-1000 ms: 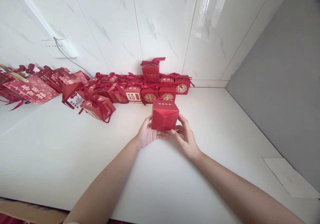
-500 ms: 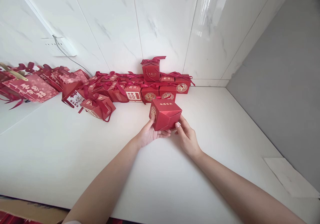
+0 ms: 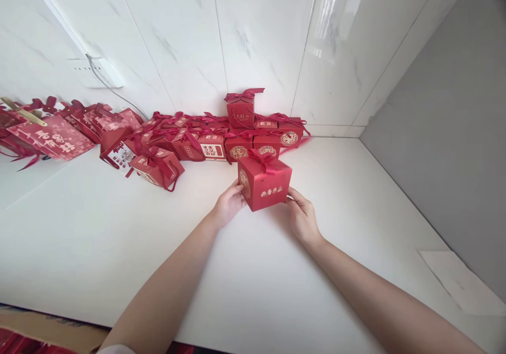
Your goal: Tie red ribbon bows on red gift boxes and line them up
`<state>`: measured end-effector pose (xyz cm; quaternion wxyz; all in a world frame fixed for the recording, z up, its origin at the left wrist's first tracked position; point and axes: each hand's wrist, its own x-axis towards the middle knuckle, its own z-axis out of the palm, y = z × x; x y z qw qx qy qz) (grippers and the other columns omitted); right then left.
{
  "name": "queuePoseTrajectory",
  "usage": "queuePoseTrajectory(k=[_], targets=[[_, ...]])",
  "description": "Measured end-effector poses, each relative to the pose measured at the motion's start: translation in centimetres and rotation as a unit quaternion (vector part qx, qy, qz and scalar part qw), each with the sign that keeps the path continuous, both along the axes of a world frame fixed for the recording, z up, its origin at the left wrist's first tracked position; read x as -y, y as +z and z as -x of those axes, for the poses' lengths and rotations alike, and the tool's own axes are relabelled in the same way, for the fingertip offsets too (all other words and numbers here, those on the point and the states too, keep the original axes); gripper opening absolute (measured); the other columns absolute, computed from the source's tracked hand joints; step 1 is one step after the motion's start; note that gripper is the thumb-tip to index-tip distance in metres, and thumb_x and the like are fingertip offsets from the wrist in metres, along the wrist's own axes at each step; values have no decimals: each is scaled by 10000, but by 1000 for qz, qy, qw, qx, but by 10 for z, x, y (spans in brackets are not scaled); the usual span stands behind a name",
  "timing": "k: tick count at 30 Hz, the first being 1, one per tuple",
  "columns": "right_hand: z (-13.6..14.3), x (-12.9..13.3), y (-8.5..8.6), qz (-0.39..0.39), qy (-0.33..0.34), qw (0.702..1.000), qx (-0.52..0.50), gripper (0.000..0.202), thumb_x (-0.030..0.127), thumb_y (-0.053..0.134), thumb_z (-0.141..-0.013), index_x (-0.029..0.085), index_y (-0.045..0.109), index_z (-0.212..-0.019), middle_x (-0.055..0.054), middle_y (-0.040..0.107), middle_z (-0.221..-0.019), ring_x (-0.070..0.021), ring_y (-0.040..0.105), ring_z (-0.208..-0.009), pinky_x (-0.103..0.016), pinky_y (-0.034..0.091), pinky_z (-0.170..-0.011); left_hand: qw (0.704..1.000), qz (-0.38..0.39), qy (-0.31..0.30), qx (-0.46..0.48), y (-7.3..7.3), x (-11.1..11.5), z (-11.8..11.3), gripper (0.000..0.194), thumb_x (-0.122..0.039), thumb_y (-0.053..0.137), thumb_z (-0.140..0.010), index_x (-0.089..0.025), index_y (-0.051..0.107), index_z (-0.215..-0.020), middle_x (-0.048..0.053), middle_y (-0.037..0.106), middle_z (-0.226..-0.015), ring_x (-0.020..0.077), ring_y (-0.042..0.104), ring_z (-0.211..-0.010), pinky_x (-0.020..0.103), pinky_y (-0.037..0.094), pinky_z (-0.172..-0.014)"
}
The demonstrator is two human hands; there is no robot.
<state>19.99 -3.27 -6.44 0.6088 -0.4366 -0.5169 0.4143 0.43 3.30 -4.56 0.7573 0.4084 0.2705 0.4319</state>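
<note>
White socket (image 3: 106,75) (with grey cable (image 3: 118,98)) on marbled tiles (image 3: 261,27).

Held box (image 3: 272,180): 4 gold characters, blurred
White-labelled box (image 3: 212,150), behind and left of held box: 囍, 歡喜 above
Medallion box (image 3: 239,148), behind held box: 金榜題名

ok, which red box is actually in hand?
The bow-topped box in front of the lined-up red boxes, held between the left hand and right hand. Neither hand touches any other box.
</note>
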Motion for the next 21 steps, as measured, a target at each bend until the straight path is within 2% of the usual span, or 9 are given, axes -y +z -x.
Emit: queuePoseTrajectory(k=[4,7,9,10,12,14,16,19,21], targets=[[2,2,6,6,18,1000,3,369,217,444,-914,269,645,-1219,-27,652,-1249,-240,600,-1133,-419,456,-1004,997,-8,79,-26,-3,-7,3,383,-226,573,-736,-227,616,-1117,7,676,-1001,183,609,-880,277,461,-745],[3,2,4,44,12,999,24,343,256,468,-915,250,620,-1224,-58,682,-1134,-237,631,-1036,-409,499,-905,986,-31,148,-76,-3,-8,1,411,-239,596,-759,-241,585,-1169,16,663,-1117,195,627,-955,290,470,-789],[1,1,1,50,-10,998,35,269,287,490,-913,244,638,-1134,-70,660,-1150,-244,610,-1059,-405,492,-881,978,-51,179,-92,0,-6,-1,411,-321,617,-813,-247,575,-1215,31,640,-1227,220,619,-1063,311,467,-867],[1,0,-1,47,-21,998,36,226,302,504,-909,242,639,-1080,-75,637,-1190,-250,585,-1104,-406,480,-888,979,-61,173,-89,1,-5,-1,422,-391,605,-845,-245,573,-1240,40,629,-1266,238,601,-1124,325,459,-910],[-1,-2,-4,46,-37,998,26,160,326,523,-903,243,619,-1001,-80,588,-1263,-261,524,-1192,-409,457,-904,986,-85,124,-67,4,-1,-1,510,-544,552,-874,-233,576,-1278,58,620,-1304,276,553,-1222,355,438,-979],[-3,-4,-5,62,-41,997,4,140,347,530,-901,252,581,-992,-80,551,-1310,-263,497,-1222,-419,445,-905,991,-111,62,-48,6,2,1,632,-647,551,-834,-220,579,-1298,82,608,-1327,309,511,-1276,381,428,-1010],[-3,-4,-4,72,-36,997,-21,134,350,544,-893,263,549,-994,-73,505,-1368,-261,473,-1251,-430,426,-930,989,-137,18,-48,6,4,5,740,-682,612,-767,-223,547,-1343,99,557,-1388,328,465,-1322,398,411,-1041],[-2,-5,-2,65,-17,997,-45,127,328,579,-859,265,527,-956,-55,488,-1379,-258,429,-1292,-424,389,-976,981,-170,-30,-85,6,4,9,848,-565,748,-708,-237,445,-1429,108,501,-1442,342,434,-1346,412,386,-1071],[-2,-6,-1,53,-3,997,-56,97,307,572,-839,257,516,-899,-47,569,-1231,-254,487,-1207,-405,397,-951,977,-174,-51,-117,7,3,10,886,-396,809,-693,-261,389,-1461,98,507,-1438,341,453,-1331,409,401,-1054]])
